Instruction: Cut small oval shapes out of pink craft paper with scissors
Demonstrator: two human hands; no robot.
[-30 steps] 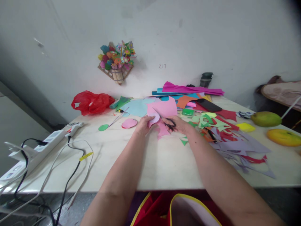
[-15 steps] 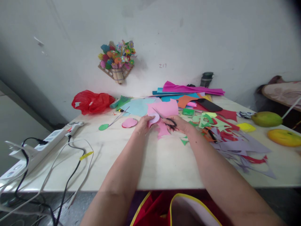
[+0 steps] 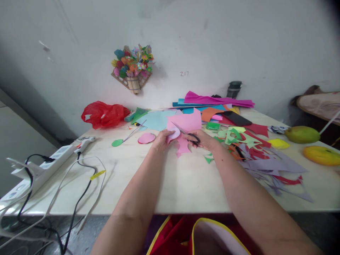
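Between thumb and fingers, my left hand (image 3: 160, 140) pinches a round lilac piece (image 3: 174, 133) against a pink sheet (image 3: 192, 120). My right hand (image 3: 202, 140) is closed on the black handles of scissors (image 3: 195, 139), whose blades point up and left over the pink sheet, beside the lilac circle. A cut strip of pink hangs below the blades. To the left of my left hand lie a pink round piece (image 3: 146, 137) with red under its edge, and a green circle (image 3: 117, 142) at the end of a thin stick.
Coloured sheets (image 3: 217, 100) and a black phone (image 3: 236, 118) lie at the back right. Scraps (image 3: 273, 163) spread on the right near two mangoes (image 3: 302, 134). A red bag (image 3: 105, 115) is at the back left, a power strip (image 3: 45, 170) with cables at the left edge.
The pink sheet has shifted slightly, and its hanging cut strip sits a little further left. Both hands keep nearly the same place and grip.
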